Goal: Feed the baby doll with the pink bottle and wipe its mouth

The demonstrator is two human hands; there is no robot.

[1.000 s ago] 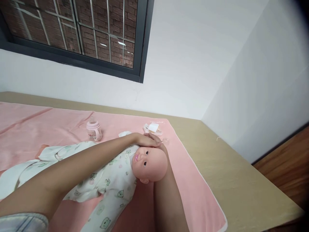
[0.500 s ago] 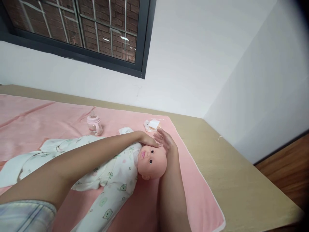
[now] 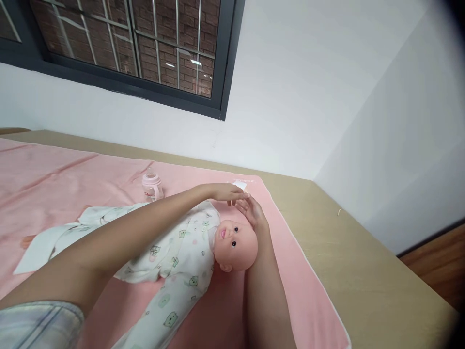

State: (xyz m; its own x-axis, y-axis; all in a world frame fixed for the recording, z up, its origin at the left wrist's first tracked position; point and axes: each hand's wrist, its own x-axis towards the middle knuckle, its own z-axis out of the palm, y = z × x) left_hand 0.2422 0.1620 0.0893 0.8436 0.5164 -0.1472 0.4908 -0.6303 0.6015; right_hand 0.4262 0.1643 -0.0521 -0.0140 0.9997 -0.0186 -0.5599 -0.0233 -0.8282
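Observation:
A baby doll (image 3: 189, 259) in a white outfit with green animal prints lies on its back on a pink blanket (image 3: 218, 315), head to the right. My left hand (image 3: 228, 192) reaches across the doll's body, just beyond its head, fingers stretched out. Its fingertips meet those of my right hand (image 3: 252, 211), which is open with the palm turned in. My right wrist and forearm lie alongside the top of the doll's head. Behind my left fingers a white packet (image 3: 240, 185) is partly hidden. My left arm covers part of the doll's legs and belly.
A pink-topped baby bottle (image 3: 151, 186) with a handle stands on the blanket beyond the doll. The blanket covers a wooden surface (image 3: 327, 252) that meets white walls. A barred window (image 3: 145, 43) is above. Brown wood (image 3: 436, 261) shows at right.
My left hand has lifted off the side of the doll's head and moved away to my right fingertips. The doll's near-still body appears shifted slightly right as the view turned left.

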